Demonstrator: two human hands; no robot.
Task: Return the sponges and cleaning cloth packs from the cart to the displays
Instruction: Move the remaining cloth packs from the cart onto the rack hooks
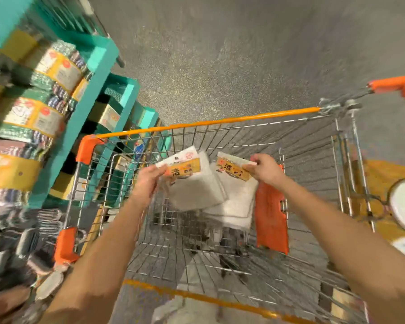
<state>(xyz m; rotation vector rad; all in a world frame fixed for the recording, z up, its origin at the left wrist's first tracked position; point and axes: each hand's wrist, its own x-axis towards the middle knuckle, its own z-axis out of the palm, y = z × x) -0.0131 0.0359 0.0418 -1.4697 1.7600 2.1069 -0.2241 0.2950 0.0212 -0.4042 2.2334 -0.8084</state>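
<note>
Centrally, a wire cart (220,141) with orange trim fills the frame; teal display shelves (91,108) stacked with sponge packs run down the left. Above the basket, the left hand (147,181) pinches one white cloth pack (194,185) by its yellow label, and the right hand (264,169) pinches another cloth pack (236,197) just beside it.

Shelves (84,118) stand left of the cart (206,123).
</note>
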